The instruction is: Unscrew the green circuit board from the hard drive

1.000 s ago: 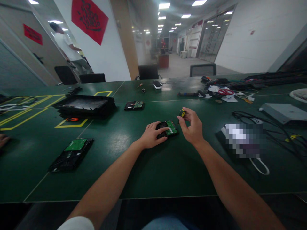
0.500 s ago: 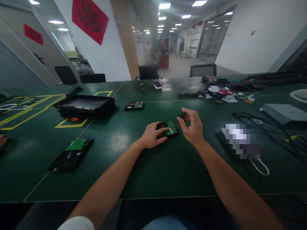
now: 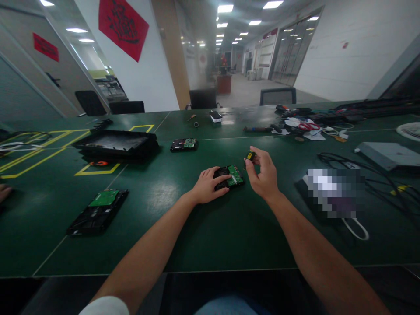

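My left hand point(image 3: 208, 185) lies over a hard drive point(image 3: 235, 176), thumb along the near edge and fingers across the top, holding it against the table. The drive's green circuit board faces up on the right; its left part is hidden under my fingers. Just right of it, my right hand point(image 3: 264, 173) pinches a short black and yellow screwdriver point(image 3: 250, 155) between thumb and fingers. Its thin tip points down near the drive's right end, and I cannot tell whether they touch.
Another hard drive point(image 3: 98, 211) lies at the left, a third point(image 3: 184, 144) farther back. A black tray point(image 3: 115, 142) stands back left. At the right are a blurred-out object point(image 3: 334, 194), a grey box point(image 3: 389, 155) and cables. Another person's hand point(image 3: 4, 191) shows at the left edge.
The screwdriver has turned in my right fingers, so its yellow part now faces me. My left hand and the hard drive stay in place.
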{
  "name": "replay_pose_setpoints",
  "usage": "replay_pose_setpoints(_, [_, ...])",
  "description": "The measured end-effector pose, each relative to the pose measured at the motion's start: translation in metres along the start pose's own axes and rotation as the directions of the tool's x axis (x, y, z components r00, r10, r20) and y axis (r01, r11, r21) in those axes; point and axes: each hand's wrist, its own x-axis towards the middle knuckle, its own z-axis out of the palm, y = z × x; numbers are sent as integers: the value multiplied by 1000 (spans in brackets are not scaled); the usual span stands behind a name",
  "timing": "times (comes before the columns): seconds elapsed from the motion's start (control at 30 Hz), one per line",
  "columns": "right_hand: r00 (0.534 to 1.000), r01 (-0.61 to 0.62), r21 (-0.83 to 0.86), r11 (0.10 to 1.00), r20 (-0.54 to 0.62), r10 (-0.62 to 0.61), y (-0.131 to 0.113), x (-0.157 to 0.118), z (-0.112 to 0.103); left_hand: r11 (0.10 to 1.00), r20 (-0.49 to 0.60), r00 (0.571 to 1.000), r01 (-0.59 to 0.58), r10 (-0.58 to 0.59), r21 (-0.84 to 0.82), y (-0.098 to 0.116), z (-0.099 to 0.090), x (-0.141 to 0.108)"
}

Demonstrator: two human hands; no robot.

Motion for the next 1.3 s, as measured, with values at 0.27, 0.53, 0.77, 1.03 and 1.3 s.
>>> replay_pose_setpoints(0.27, [999,10,-47,999,-43,-12,2,1,0,1000,-2,1000,6,-6,-15,0,0,0])
replay_pose_setpoints(0.53, [1000,-30,72,997,5,30,3,-2,3,1000,1,1000,6,-6,-17,-1,0,0])
replay_pose_setpoints(0.77, [999,21,-51,998,-36,-23,2,1,0,1000,-2,1000,-3,3,-8,-1,0,0])
replay_pose_setpoints(1.03, [999,2,2,1000,-35,-1,2,0,0,1000,10,1000,9,-8,-12,0,0,1])
replay_pose_setpoints(1.3, [1000,-6,27,1000,-26,7,-1,0,0,1000,1,1000,9,-9,-17,0,0,0])
